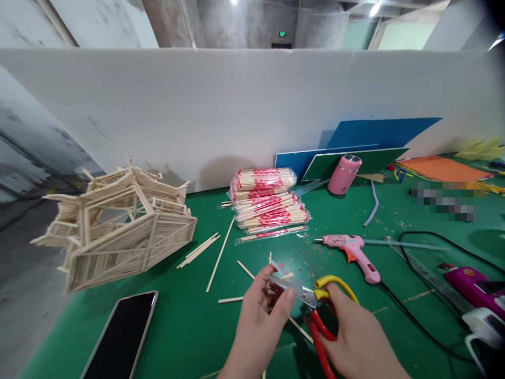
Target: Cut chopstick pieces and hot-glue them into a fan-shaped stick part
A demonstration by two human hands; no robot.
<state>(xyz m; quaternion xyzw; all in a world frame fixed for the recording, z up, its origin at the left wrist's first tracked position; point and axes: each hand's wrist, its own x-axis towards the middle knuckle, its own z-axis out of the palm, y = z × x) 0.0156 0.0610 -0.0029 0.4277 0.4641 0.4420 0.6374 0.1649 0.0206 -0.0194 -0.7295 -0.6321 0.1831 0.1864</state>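
Note:
My right hand (355, 337) grips a pair of scissors (311, 300) with red and yellow handles, fingers through the loops, blades pointing left. My left hand (262, 310) is closed around a thin wooden stick (287, 275) held between the open blades, thumb lying on the blade. Both hands are low in the middle of the view, over the green table (189, 326). Loose wooden sticks (220, 256) lie just beyond them.
A stick-built model house (118, 226) lies tilted at the left edge of the table. A phone (122, 334) lies face up in front of it. Packs of chopsticks (268, 202), a pink glue gun (353, 251), a pink cup (344, 173), cables, a ruler and coloured boards are at the back and right.

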